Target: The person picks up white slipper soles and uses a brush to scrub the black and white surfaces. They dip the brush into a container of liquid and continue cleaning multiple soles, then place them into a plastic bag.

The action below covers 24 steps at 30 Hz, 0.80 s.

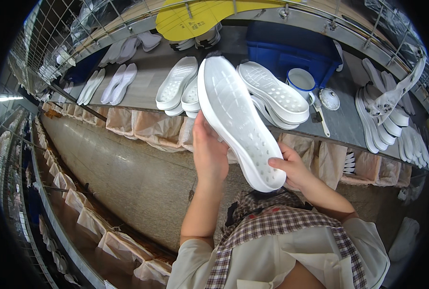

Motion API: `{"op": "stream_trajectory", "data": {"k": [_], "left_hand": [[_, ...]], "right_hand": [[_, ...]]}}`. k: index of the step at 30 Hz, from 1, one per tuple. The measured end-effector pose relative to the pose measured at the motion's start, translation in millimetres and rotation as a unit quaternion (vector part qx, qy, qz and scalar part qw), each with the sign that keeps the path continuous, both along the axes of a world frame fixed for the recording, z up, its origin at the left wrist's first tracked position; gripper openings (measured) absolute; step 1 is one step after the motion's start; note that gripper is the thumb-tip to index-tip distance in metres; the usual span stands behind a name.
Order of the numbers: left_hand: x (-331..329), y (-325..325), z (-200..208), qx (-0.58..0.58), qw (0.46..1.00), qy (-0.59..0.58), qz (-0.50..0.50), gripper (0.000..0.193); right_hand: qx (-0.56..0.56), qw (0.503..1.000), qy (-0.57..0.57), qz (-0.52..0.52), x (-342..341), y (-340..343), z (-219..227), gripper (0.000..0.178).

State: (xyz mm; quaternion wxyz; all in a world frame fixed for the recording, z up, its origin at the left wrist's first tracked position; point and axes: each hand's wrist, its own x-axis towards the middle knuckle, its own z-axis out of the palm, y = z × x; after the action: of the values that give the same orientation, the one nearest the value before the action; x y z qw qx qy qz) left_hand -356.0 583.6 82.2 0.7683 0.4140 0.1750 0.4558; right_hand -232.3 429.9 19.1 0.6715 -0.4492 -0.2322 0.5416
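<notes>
The right hand [297, 169] pinches the white sole [236, 118], thumb on top, most of it slanting away beyond those fingers; the left hand [210, 151] touches its side, fingertips hidden, so I can't tell their spread

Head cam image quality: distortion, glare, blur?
Head view: strong fisheye, shelf edge bowed, frame corners black; head view: lamp blown out at far left, small glare spots on the floor; head view: held sole sharp enough to show its dimples, no obvious motion blur there.
</notes>
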Motion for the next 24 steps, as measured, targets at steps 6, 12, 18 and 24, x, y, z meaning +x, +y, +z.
{"op": "stream_trajectory", "data": {"k": [6, 12, 18, 24], "left_hand": [[-23, 5, -1, -0.008, 0.998, -0.062, -0.033, 0.061], [-36, 10, -4, -0.009, 0.998, -0.064, -0.006, 0.061], [-48, 18, -10, -0.010, 0.998, -0.061, 0.017, 0.057], [-60, 26, -14, -0.032, 0.998, -0.044, 0.028, 0.059]], "right_hand": [[-0.044, 0.983, 0.163, 0.070, -2, 8, 3, 0.053], [-0.097, 0.973, 0.205, 0.053, -15, 13, 6, 0.055], [-0.046, 0.957, 0.264, 0.113, -26, 22, -6, 0.050], [-0.004, 0.931, 0.330, 0.158, -39, 30, -14, 0.045]]}}
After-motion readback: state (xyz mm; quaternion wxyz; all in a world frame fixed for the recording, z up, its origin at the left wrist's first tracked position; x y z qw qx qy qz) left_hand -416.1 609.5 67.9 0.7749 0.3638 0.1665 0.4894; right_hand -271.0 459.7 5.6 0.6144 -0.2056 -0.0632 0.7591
